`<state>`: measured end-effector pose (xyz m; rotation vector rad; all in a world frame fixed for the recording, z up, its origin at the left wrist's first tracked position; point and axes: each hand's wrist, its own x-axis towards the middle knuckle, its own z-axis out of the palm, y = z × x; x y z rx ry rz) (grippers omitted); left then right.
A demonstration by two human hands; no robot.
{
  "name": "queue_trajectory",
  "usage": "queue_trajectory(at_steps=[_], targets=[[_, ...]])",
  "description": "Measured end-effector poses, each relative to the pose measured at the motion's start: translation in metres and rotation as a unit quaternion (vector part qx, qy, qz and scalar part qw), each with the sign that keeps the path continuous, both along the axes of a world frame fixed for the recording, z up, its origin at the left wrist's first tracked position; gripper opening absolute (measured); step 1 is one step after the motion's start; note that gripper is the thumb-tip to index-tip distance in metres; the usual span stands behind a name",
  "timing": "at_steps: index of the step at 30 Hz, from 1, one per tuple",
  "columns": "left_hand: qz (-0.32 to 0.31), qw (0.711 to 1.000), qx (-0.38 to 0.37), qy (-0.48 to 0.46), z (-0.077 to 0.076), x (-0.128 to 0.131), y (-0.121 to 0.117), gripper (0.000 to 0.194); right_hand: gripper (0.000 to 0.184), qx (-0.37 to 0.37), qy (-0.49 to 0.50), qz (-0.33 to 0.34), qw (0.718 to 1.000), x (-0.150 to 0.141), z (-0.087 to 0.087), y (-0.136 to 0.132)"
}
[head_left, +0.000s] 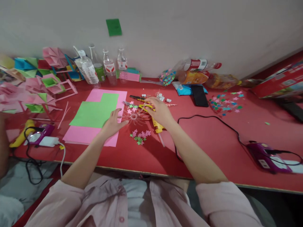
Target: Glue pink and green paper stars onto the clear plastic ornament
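Observation:
My left hand [114, 123] hovers with its fingers spread beside a clear plastic bottle piece [133, 117] cut into fanned strips. Pink and green paper stars [132, 108] lie at that piece. Over the yellow handles of a pair of scissors [147, 107], the fingers and thumb of my right hand [161, 111] are closed; the blades point left. Partly beneath the right hand is a yellow glue gun [158, 126] with a glue stick [161, 140] trailing from it. Closer to me sits a small pile of stars [140, 137].
Pink and green paper sheets [90, 115] lie at left, with folded-paper models [49, 85] beyond. Plastic bottles [109, 67] stand by the wall. A phone [200, 96], a star-covered plastic piece [226, 103], a black cable [213, 121] and a purple power strip [267, 157] occupy the right.

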<state>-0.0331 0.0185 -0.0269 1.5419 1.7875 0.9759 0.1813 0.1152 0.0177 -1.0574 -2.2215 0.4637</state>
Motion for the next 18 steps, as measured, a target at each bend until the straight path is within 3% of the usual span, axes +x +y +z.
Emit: queue_trajectory(at_steps=[4, 10, 15, 18], targets=[[0.023, 0.998, 0.040, -0.052, -0.008, 0.004, 0.005, 0.056, 0.024, -0.052, -0.007, 0.013, 0.999, -0.009, -0.009, 0.006], [0.062, 0.989, 0.053, -0.120, -0.016, -0.006, 0.021, 0.042, 0.021, -0.092, 0.020, -0.011, 0.995, -0.006, -0.013, -0.006], [0.073, 0.986, 0.058, -0.139, -0.013, -0.015, 0.039, 0.021, 0.017, -0.129, 0.058, -0.004, 0.990, -0.005, -0.011, -0.013], [0.075, 0.986, 0.053, -0.138, -0.009, -0.018, 0.045, 0.018, 0.019, -0.122, 0.064, 0.002, 0.990, -0.003, -0.010, -0.016]])
